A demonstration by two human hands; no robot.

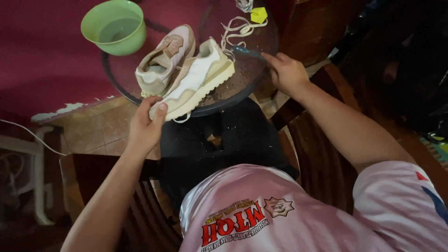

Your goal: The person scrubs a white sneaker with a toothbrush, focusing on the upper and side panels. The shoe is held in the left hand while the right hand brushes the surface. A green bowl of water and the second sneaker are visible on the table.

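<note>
Yellow square tag (258, 14) beyond right hand (285, 71)

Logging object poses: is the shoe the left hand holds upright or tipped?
Tipped. The near shoe lies on its side, sole edge turned toward the camera, leaning against the other shoe; the left hand grips its end.

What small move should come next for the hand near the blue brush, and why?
Probably close the right hand around the brush and lift it. The fingers lie on its handle end, not clearly closed, while the left hand steadies the near shoe by its toe on the round table.
</note>
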